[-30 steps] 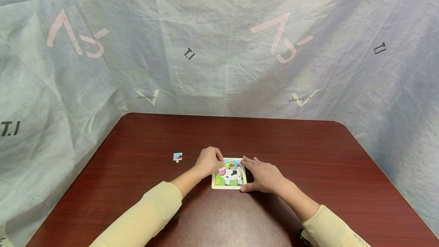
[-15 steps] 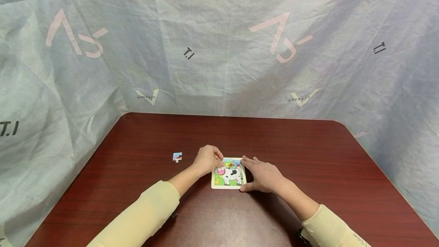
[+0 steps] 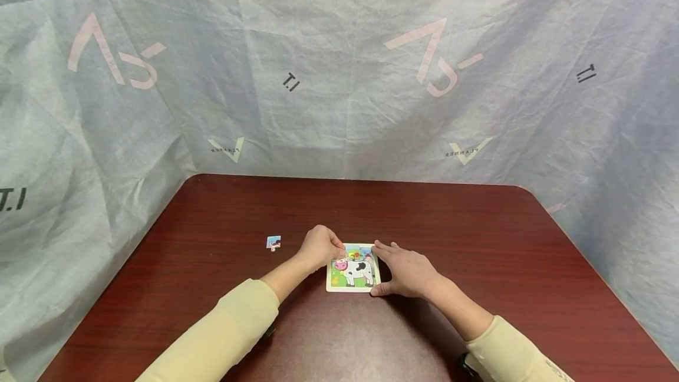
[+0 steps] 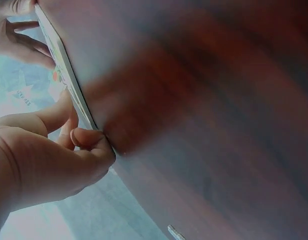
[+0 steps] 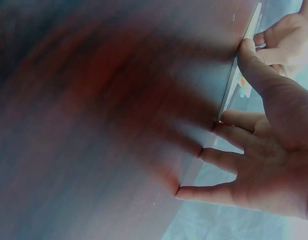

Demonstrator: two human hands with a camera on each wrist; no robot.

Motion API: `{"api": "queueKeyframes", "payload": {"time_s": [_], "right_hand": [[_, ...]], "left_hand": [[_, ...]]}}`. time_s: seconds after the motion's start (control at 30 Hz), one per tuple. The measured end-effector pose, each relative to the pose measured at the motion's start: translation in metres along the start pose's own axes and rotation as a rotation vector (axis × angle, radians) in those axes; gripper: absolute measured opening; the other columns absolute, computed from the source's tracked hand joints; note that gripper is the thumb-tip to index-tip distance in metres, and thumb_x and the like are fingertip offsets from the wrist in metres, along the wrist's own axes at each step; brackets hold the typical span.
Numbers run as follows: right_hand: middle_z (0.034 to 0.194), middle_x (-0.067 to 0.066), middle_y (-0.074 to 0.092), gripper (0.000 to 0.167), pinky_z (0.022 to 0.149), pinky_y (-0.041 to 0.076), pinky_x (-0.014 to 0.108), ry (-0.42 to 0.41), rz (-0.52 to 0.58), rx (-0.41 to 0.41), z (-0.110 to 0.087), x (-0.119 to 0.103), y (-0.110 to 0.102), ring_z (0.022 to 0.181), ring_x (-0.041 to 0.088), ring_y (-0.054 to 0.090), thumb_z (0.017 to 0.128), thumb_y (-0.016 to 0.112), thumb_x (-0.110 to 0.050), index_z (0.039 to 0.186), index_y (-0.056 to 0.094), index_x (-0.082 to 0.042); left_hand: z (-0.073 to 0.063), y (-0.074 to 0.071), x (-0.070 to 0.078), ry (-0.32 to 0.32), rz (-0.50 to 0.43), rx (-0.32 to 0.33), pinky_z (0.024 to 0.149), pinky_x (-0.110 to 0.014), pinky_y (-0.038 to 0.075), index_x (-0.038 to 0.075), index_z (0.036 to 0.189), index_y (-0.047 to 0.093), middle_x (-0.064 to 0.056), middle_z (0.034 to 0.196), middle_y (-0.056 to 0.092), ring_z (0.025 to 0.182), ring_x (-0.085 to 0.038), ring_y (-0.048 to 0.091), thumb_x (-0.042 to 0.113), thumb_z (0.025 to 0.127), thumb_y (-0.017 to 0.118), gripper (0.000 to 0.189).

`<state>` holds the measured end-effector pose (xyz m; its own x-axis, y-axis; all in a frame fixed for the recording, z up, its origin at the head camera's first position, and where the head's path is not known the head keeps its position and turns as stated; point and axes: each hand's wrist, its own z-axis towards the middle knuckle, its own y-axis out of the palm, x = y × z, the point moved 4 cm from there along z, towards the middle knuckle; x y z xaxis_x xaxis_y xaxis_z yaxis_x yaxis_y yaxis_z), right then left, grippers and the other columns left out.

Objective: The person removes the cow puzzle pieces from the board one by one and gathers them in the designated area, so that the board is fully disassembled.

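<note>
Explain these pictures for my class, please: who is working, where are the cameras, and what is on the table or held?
There is no robot here, just a person working bare-handed. The wide picture comes from a camera on the head; the two close-ups come from cameras on the left and right wrists. On the dark red table lie a framed cow puzzle and, to its left, a loose piece. The right hand rests thumb and finger against the puzzle's right side. The left hand bends its fingers at the far left corner; I can't make out whether it pinches a piece.
</note>
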<state>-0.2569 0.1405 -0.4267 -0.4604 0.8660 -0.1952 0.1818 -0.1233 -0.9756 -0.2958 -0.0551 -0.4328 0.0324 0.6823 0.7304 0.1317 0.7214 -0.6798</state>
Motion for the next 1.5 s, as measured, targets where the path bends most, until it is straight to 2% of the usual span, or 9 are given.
{"api": "queueKeyframes", "payload": {"time_s": [0.2, 0.37, 0.53, 0.73, 1.03, 1.33, 1.37, 1.43, 1.5], "right_hand": [[0.157, 0.009, 0.043, 0.096, 0.099, 0.046, 0.056, 0.005, -0.007, -0.004, -0.001, 0.0, -0.001, 0.138, 0.038, 0.045, 0.075, 0.082, -0.059, 0.149, 0.05, -0.007], [0.157, 0.009, 0.042, 0.096, 0.099, 0.046, 0.056, 0.003, -0.002, -0.008, -0.001, -0.001, -0.001, 0.138, 0.038, 0.045, 0.076, 0.083, -0.059, 0.149, 0.049, -0.007], [0.157, 0.01, 0.042, 0.096, 0.1, 0.045, 0.056, 0.004, -0.002, -0.008, -0.001, 0.0, 0.001, 0.139, 0.038, 0.044, 0.076, 0.082, -0.058, 0.149, 0.049, -0.006], [0.157, 0.009, 0.042, 0.095, 0.101, 0.044, 0.055, 0.005, 0.005, -0.009, -0.002, 0.0, 0.0, 0.139, 0.038, 0.044, 0.076, 0.083, -0.057, 0.149, 0.048, -0.007], [0.158, 0.009, 0.041, 0.095, 0.099, 0.046, 0.055, -0.002, 0.0, -0.015, -0.002, -0.001, -0.001, 0.14, 0.038, 0.043, 0.077, 0.082, -0.056, 0.15, 0.048, -0.007], [0.158, 0.009, 0.041, 0.094, 0.099, 0.046, 0.056, -0.004, -0.007, -0.013, -0.002, -0.001, -0.001, 0.14, 0.038, 0.043, 0.078, 0.082, -0.056, 0.15, 0.048, -0.007], [0.158, 0.009, 0.041, 0.094, 0.098, 0.046, 0.056, -0.003, -0.007, -0.013, -0.002, -0.001, -0.001, 0.14, 0.038, 0.043, 0.078, 0.082, -0.056, 0.15, 0.048, -0.007], [0.158, 0.009, 0.041, 0.094, 0.098, 0.046, 0.057, -0.003, -0.005, -0.013, -0.002, -0.001, -0.001, 0.14, 0.038, 0.043, 0.078, 0.082, -0.056, 0.15, 0.048, -0.007], [0.158, 0.009, 0.041, 0.094, 0.098, 0.045, 0.057, -0.003, -0.002, -0.014, -0.002, -0.001, 0.0, 0.14, 0.038, 0.042, 0.078, 0.082, -0.056, 0.15, 0.048, -0.007]], "left_hand": [[0.0, 0.0, -0.002, -0.042, -0.06, -0.02, 0.066, -0.03, 0.05, 0.004, 0.075, 0.076, -0.003, 0.075, 0.065, 0.076, -0.017, 0.057, 0.006, 0.083, 0.083, 0.01], [0.002, 0.002, -0.006, -0.105, -0.132, -0.026, 0.066, -0.03, 0.05, 0.003, 0.075, 0.073, -0.006, 0.08, 0.064, 0.077, -0.018, 0.057, 0.004, 0.083, 0.082, 0.012], [0.003, 0.002, -0.008, -0.161, -0.192, -0.041, 0.072, -0.032, 0.05, 0.002, 0.076, 0.072, -0.006, 0.084, 0.064, 0.083, -0.019, 0.058, 0.0, 0.083, 0.079, 0.01], [0.005, -0.003, -0.011, -0.181, -0.251, -0.074, 0.085, -0.04, 0.051, 0.001, 0.083, 0.074, -0.007, 0.095, 0.066, 0.096, -0.023, 0.059, 0.002, 0.085, 0.077, 0.004], [0.01, -0.036, -0.029, -0.204, -0.246, -0.038, 0.092, -0.043, 0.047, -0.001, 0.088, 0.075, -0.011, 0.106, 0.067, 0.101, -0.025, 0.056, 0.004, 0.086, 0.076, 0.005], [0.007, -0.069, -0.055, -0.278, -0.228, -0.08, 0.104, -0.054, 0.042, -0.003, 0.091, 0.076, -0.023, 0.131, 0.058, 0.124, -0.04, 0.052, 0.007, 0.086, 0.076, 0.01], [0.007, -0.071, -0.057, -0.281, -0.214, -0.077, 0.101, -0.052, 0.044, -0.002, 0.09, 0.076, -0.022, 0.13, 0.059, 0.121, -0.038, 0.054, 0.007, 0.086, 0.077, 0.01], [0.007, -0.076, -0.061, -0.301, -0.189, -0.073, 0.086, -0.044, 0.051, -0.001, 0.09, 0.077, -0.021, 0.12, 0.062, 0.099, -0.033, 0.06, 0.008, 0.085, 0.078, 0.01], [0.007, -0.079, -0.064, -0.31, -0.154, -0.073, 0.071, -0.037, 0.049, 0.0, 0.091, 0.077, -0.016, 0.106, 0.065, 0.079, -0.025, 0.056, 0.009, 0.086, 0.078, 0.011]]}}
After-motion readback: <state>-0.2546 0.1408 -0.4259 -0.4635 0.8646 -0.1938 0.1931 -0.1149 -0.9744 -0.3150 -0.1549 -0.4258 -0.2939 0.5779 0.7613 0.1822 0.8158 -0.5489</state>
